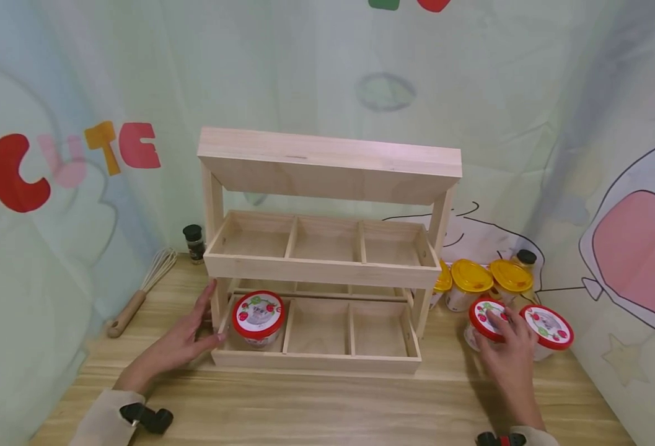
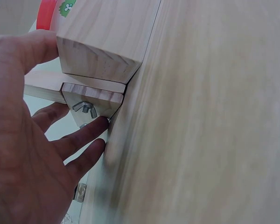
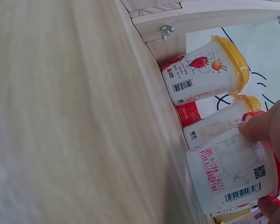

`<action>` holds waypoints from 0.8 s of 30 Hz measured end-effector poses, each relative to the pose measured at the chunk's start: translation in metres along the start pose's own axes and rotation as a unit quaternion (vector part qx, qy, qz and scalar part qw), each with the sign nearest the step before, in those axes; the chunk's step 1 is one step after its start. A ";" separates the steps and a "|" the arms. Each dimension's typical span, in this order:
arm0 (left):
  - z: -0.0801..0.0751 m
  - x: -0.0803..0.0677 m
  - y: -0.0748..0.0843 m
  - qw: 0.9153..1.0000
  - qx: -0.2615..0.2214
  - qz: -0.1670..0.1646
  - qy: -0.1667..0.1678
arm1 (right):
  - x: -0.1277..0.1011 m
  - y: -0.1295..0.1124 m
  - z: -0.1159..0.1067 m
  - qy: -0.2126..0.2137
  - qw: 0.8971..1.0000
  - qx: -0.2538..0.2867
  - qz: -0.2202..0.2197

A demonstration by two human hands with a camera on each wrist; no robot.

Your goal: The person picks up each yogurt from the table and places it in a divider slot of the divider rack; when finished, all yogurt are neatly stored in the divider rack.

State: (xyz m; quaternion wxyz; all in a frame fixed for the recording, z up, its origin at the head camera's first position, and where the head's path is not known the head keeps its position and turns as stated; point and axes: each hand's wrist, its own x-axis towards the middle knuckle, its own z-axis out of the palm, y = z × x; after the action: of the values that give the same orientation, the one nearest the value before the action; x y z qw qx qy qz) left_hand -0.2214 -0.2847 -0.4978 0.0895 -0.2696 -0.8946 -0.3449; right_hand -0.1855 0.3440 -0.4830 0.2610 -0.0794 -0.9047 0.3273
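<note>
The right hand [image 1: 508,350] sits on top of a red-lidded cup [image 1: 486,322], fingers curled over its lid and down its side; in the right wrist view the thumb and fingertips pinch the cup's white body, so it looks gripped, though the lid hides part of the contact. The cup stands upright on the table [image 1: 327,402], just right of the wooden rack [image 1: 327,266]. The rack's free lower compartments lie to the left of this hand. The left hand [image 1: 184,341] rests with straight, relaxed fingers against the rack's left post, beside another red-lidded cup [image 1: 258,317] in the lower left compartment.
</note>
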 end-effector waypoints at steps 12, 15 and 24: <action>0.002 0.000 -0.004 1.000 0.004 0.001 0.004 | 0.001 -0.001 -0.002 0.005 1.000 -0.005 0.014; 0.001 0.000 -0.002 1.000 0.002 0.005 0.007 | 0.000 -0.002 -0.003 0.013 1.000 -0.006 0.004; 0.001 0.000 0.000 1.000 0.000 0.003 0.003 | -0.002 -0.008 -0.007 0.049 0.997 0.011 -0.054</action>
State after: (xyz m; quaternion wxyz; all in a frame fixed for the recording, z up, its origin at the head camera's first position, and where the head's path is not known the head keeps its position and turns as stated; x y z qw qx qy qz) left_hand -0.2215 -0.2844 -0.4983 0.0930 -0.2716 -0.8937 -0.3449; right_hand -0.1801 0.3407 -0.4742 0.3234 -0.0437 -0.8899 0.3187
